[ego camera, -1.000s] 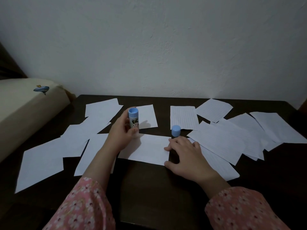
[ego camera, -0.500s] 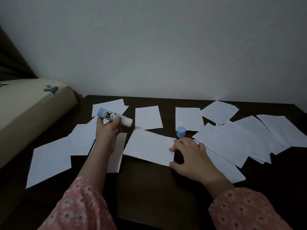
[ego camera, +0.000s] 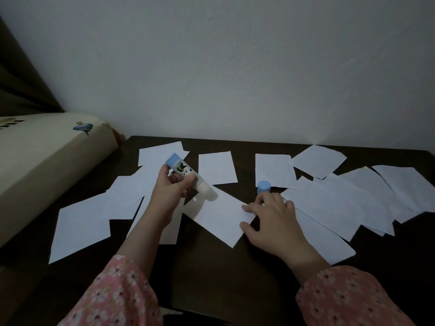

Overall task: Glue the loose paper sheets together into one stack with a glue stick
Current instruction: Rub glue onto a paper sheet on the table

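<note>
Two hands show in my view over a dark table, each coming out of a pink flowered sleeve. I see the left hand with its fingers curled round a glue stick, thumb on the near side of the barrel, holding it tilted so the blue base points up and away to the left and the pale uncapped tip points down to the right. That tip sits right at the far left corner of the middle sheet; I cannot tell whether it actually touches the paper. The right hand lies flat and spread, fingers nearly straight, its fingertips pressing the right edge of that same sheet and holding nothing. Just beyond those fingers the blue cap stands upright on the table. Loose white sheets lie scattered all around: a lined sheet beyond the cap, an overlapping heap of sheets on the right, and several more sheets on the left. At far left I see a cream cushion beside the table, with a pale wall behind.
</note>
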`<action>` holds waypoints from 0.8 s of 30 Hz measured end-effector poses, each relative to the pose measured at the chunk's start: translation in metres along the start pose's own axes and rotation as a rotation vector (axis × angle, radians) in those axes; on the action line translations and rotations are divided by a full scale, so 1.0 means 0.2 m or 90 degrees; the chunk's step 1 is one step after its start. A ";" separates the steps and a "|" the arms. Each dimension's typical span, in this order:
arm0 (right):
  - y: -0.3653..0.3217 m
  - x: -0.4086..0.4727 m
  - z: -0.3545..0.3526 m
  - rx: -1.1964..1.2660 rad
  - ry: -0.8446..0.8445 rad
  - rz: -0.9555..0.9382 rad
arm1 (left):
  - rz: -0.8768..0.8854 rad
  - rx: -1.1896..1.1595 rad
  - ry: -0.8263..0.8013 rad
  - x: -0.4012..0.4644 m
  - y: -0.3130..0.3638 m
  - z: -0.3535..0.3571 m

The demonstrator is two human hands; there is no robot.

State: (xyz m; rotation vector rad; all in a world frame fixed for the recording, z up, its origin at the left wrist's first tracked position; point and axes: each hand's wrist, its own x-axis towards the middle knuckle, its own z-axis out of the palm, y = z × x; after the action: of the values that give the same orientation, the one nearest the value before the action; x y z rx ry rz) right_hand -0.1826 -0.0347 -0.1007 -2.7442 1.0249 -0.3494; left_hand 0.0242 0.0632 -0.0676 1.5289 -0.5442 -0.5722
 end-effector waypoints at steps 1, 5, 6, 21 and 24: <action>0.00 0.00 0.00 -0.004 0.004 -0.002 | 0.003 -0.002 -0.005 0.00 0.00 0.00; -0.01 -0.01 -0.01 0.022 0.031 -0.029 | 0.007 0.005 -0.002 -0.01 0.00 0.00; 0.00 -0.01 -0.01 0.038 0.031 -0.036 | 0.008 0.007 -0.002 -0.01 0.00 0.00; -0.02 -0.03 0.00 0.011 -0.007 0.012 | 0.068 0.157 -0.106 -0.10 0.03 0.10; -0.01 -0.02 -0.01 0.050 -0.021 -0.007 | 0.097 0.235 -0.174 -0.14 0.02 0.13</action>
State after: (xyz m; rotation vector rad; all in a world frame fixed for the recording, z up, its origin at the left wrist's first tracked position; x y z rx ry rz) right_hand -0.1855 -0.0298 -0.0981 -2.6781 0.9668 -0.3378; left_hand -0.0135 0.0618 -0.0632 1.7456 -1.0121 -0.5881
